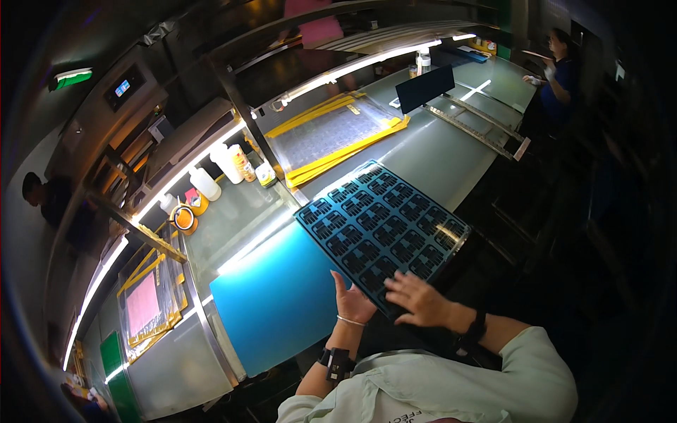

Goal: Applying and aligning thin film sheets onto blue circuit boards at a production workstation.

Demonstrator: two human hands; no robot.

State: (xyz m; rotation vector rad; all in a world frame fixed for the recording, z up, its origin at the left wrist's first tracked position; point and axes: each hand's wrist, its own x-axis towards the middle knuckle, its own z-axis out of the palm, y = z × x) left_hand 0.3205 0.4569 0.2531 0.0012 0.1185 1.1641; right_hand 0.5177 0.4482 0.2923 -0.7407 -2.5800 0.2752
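A flat dark-blue panel (395, 224) carries rows of repeated black shapes and lies slanted, its near end toward me. At its near left edge is my left hand (355, 303), thumb pointing up and the other fingers partly hidden at the panel's edge, seeming to support it. Over the near corner my right hand (421, 299) rests with fingers spread on the patterned face. A plain bright-blue sheet (275, 303) lies on the bench left of the panel, close to my left hand.
Yellow-edged screens (335, 134) lie on the bench behind the panel. White bottles (204, 183) and an orange tape roll (184, 219) stand at the left rear. A metal rack (479, 127) holds a dark board (425, 89). Another person (557, 77) works at the far right.
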